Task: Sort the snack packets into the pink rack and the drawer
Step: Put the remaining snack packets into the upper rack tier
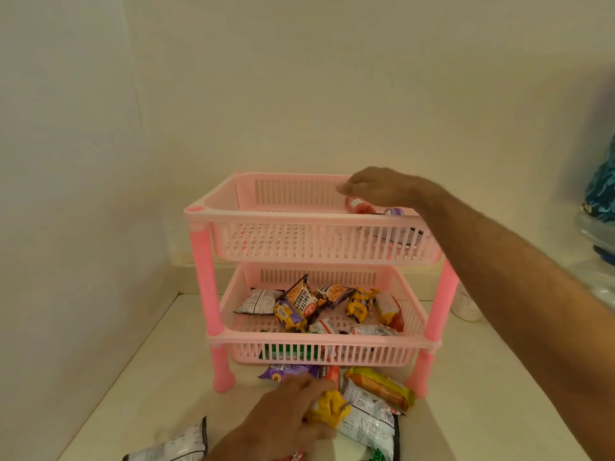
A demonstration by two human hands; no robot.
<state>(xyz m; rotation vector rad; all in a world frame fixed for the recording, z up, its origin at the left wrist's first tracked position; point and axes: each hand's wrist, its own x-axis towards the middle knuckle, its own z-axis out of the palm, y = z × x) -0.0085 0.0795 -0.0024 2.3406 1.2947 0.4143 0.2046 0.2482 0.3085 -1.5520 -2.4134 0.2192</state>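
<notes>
A pink two-tier rack point(203, 251) stands on a white shelf. Its lower basket point(319, 352) holds several snack packets, among them a salted peanuts packet point(301, 302). My right hand point(382, 188) reaches over the top basket point(299, 242) at its right back corner, fingers on a red packet point(361, 206) lying inside next to a purple one point(394, 211). My left hand point(286, 410) rests low in front of the rack, fingers closing on a yellow packet point(329, 407). Loose packets lie around it: a purple one point(286, 372), an orange-yellow one point(382, 385), and a silver one point(369, 424).
Another silver packet point(169, 444) lies at the front left of the shelf point(149, 377). A white jar point(466, 304) stands behind the rack's right leg. A blue patterned object point(602, 184) sits at the far right. Cream walls close the left and back.
</notes>
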